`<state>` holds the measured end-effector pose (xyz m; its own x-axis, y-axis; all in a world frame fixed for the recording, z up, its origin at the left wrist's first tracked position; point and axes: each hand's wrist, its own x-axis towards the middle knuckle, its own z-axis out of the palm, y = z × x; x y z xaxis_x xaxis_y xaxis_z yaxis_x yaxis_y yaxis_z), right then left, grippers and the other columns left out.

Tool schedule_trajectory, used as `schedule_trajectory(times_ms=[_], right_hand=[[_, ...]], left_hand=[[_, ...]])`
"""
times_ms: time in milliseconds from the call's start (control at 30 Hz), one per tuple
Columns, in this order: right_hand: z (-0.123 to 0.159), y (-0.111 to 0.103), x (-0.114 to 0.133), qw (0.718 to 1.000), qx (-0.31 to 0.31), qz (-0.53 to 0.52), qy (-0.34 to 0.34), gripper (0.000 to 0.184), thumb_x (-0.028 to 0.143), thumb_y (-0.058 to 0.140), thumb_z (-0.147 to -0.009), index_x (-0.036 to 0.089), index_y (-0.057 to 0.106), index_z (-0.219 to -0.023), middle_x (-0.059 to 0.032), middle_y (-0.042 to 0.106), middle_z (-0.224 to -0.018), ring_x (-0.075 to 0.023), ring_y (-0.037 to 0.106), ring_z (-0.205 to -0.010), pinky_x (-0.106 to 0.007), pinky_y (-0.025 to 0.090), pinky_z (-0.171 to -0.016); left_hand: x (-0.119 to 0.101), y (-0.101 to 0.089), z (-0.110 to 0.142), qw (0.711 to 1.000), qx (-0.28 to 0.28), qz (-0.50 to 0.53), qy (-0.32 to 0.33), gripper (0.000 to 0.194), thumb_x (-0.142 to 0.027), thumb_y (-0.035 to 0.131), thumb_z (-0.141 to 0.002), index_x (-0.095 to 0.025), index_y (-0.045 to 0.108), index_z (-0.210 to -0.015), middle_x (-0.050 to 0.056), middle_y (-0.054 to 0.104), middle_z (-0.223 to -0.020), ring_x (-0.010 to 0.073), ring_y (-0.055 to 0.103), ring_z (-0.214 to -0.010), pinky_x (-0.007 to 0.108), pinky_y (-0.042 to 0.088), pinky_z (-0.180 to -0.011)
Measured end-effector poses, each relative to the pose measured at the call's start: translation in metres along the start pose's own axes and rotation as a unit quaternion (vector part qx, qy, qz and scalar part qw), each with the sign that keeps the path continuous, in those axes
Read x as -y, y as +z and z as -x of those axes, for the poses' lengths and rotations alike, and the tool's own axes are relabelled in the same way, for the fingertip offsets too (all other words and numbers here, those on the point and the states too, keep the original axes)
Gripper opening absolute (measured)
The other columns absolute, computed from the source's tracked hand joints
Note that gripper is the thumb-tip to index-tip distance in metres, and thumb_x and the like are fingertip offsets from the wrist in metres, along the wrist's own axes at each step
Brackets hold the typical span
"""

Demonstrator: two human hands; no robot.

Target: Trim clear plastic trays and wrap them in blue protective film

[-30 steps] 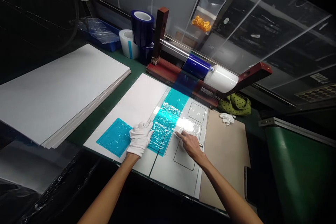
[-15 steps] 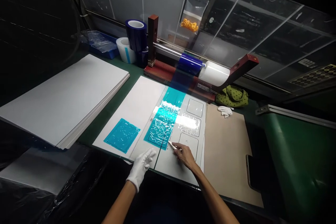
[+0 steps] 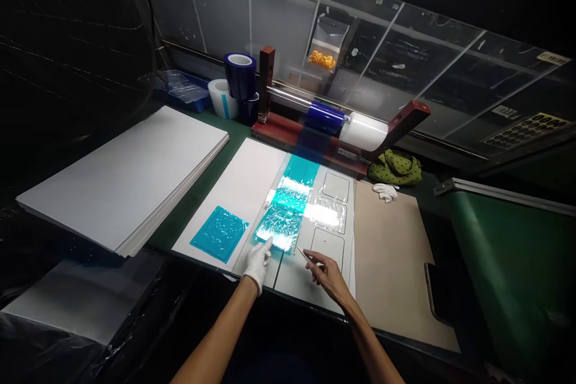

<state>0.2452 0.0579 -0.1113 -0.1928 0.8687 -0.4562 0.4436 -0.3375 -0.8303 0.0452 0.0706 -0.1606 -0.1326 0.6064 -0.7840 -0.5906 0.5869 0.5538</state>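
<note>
While the white-gloved left hand [image 3: 256, 268] sits at the lower end of the wrinkled teal film [image 3: 278, 223], its fingers [image 3: 265, 255] are pressed together, their tips right at the film's edge. The bare right hand [image 3: 327, 276] pinches a slim pointed tool [image 3: 303, 254] between thumb and forefinger: tweezers, probably, though it's too thin to be sure. Its tip hovers just beside the film, above a white board with rounded outlines [image 3: 292, 285]. Left of the gloved fingers, a second teal sheet [image 3: 219, 233] lies on a white panel [image 3: 238, 183]. Right of the bare fingers sits a tan board [image 3: 387, 270], crumpled white gloves [image 3: 386, 192] beyond it, and ahead of the fingertips, a roller bar carrying blue and white film [image 3: 342, 124].
</note>
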Motion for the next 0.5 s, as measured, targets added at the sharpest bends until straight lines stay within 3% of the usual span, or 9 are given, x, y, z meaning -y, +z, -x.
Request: schedule_trajectory(times_ms=[100, 200, 367, 500], right_hand=[[0.011, -0.003, -0.005, 0.999, -0.032, -0.008, 0.017, 0.050, 0.041, 0.052, -0.079, 0.016, 0.059, -0.122, -0.0062, 0.064, -0.085, -0.0114, 0.054, -0.054, -0.025, 0.045, -0.050], [0.021, -0.004, -0.012, 0.997, -0.057, -0.031, 0.033, 0.052, 0.043, 0.054, -0.078, 0.017, 0.057, -0.123, -0.0066, 0.064, -0.086, -0.0118, 0.055, -0.056, -0.026, 0.048, -0.052], [0.027, 0.006, -0.015, 0.997, -0.055, -0.037, 0.041, 0.054, 0.045, 0.055, -0.079, 0.017, 0.056, -0.125, -0.0071, 0.064, -0.089, -0.0127, 0.056, -0.058, -0.027, 0.048, -0.054], [0.026, 0.017, -0.012, 0.998, -0.039, -0.029, 0.035, 0.054, 0.045, 0.054, -0.080, 0.017, 0.055, -0.126, -0.0070, 0.064, -0.088, -0.0128, 0.057, -0.059, -0.027, 0.047, -0.054]], left_hand=[[-0.004, -0.018, 0.011, 0.997, -0.012, -0.017, 0.071, 0.034, -0.032, 0.070, -0.074, -0.014, 0.046, -0.060, -0.010, 0.033, -0.053, 0.0011, 0.026, -0.043, 0.015, 0.019, -0.037], [-0.015, -0.051, 0.023, 0.991, -0.034, -0.030, 0.124, 0.049, -0.040, 0.080, -0.058, -0.015, 0.037, -0.052, -0.010, 0.029, -0.050, 0.0012, 0.025, -0.046, 0.016, 0.018, -0.041], [-0.044, -0.113, 0.026, 0.985, -0.078, -0.048, 0.146, 0.046, -0.046, 0.082, -0.050, -0.015, 0.049, -0.060, -0.011, 0.026, -0.050, 0.0014, 0.020, -0.045, 0.018, 0.015, -0.043], [-0.060, -0.143, 0.017, 0.984, -0.091, -0.061, 0.139, 0.049, -0.047, 0.083, -0.046, -0.013, 0.059, -0.071, -0.011, 0.026, -0.052, 0.0011, 0.020, -0.045, 0.018, 0.014, -0.043]])
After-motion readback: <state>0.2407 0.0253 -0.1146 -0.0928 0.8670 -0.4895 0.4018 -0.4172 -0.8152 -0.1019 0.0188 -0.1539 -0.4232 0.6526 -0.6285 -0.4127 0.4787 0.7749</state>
